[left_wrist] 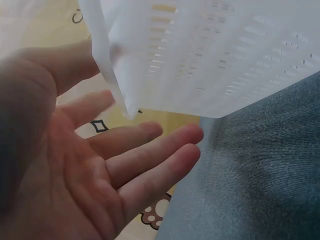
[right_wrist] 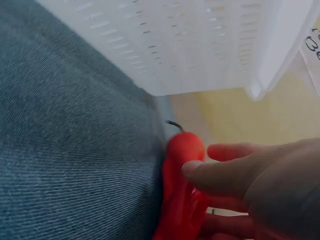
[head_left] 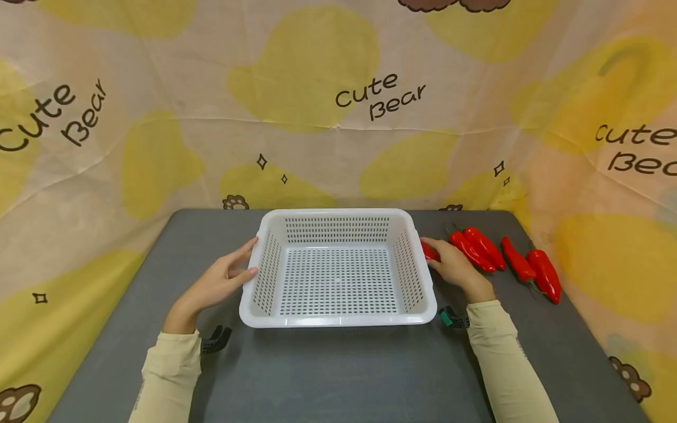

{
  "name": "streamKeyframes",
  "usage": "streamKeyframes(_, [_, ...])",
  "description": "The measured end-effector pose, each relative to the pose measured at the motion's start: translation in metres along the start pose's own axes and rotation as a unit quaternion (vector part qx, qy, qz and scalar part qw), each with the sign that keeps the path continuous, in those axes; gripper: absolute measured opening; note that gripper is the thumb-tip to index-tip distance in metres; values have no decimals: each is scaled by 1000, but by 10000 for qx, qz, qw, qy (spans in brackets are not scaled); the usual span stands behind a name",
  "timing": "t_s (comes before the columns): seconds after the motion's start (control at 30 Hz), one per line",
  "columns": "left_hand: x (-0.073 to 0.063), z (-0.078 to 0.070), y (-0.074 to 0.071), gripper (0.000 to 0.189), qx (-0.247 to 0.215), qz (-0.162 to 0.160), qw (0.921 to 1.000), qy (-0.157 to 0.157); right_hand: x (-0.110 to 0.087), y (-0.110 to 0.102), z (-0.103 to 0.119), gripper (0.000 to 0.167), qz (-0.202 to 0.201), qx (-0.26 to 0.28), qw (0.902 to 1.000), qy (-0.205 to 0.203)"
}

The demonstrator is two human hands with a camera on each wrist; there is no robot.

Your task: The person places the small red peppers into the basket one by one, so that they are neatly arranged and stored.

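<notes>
A white perforated plastic basket (head_left: 338, 321) stands in the middle of the grey table. My left hand (head_left: 219, 279) is at its left rim, fingers spread and relaxed; the thumb and index fingertip touch the rim. The other fingers (left_wrist: 160, 172) extend below the rim in the left wrist view. Just beyond the basket's right side, my right hand (head_left: 455, 264) holds a red pepper (head_left: 430, 252). In the right wrist view the thumb lies across this pepper (right_wrist: 186, 147), with fingers behind it. Its dark stem points toward the basket; part of its body is hidden by the hand.
Several more red peppers lie right of my right hand, among them one long pepper (head_left: 515, 258) and a wider one (head_left: 545, 275) by the table's right edge. A patterned cloth (head_left: 296, 76) hangs behind the grey table (head_left: 338, 376) and along both sides.
</notes>
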State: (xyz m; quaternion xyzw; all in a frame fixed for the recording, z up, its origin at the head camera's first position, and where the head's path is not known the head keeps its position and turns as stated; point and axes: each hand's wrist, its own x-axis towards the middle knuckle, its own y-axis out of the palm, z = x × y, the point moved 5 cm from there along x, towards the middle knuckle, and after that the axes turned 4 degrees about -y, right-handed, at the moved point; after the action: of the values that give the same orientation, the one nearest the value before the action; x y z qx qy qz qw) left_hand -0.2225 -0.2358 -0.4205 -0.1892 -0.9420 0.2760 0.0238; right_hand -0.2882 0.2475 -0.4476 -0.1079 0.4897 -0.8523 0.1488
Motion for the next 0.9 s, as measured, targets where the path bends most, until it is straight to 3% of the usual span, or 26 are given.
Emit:
streamKeyframes(0.13, [1, 2, 0, 69, -107, 115, 9999, 5, 1, 3, 2, 62, -35, -495, 9988, -56])
streamKeyframes(0.37, [3, 4, -2, 69, -668, 294, 9971, 193, 1, 6, 10, 68, -19, -873, 9961, -89])
streamKeyframes(0.57, [5, 3, -1, 70, -1030, 400, 9936, 237, 1, 6, 13, 46, -9, -1129, 9936, -66])
streamKeyframes(0.7, [5, 3, 1, 70, -1065, 396, 9933, 206, 0, 6, 11, 43, -17, -879, 9961, -49])
streamKeyframes(0.9, [4, 1, 3, 70, -1068, 355, 9935, 160, -4, -1, 3, 55, -165, 138, 9997, -110])
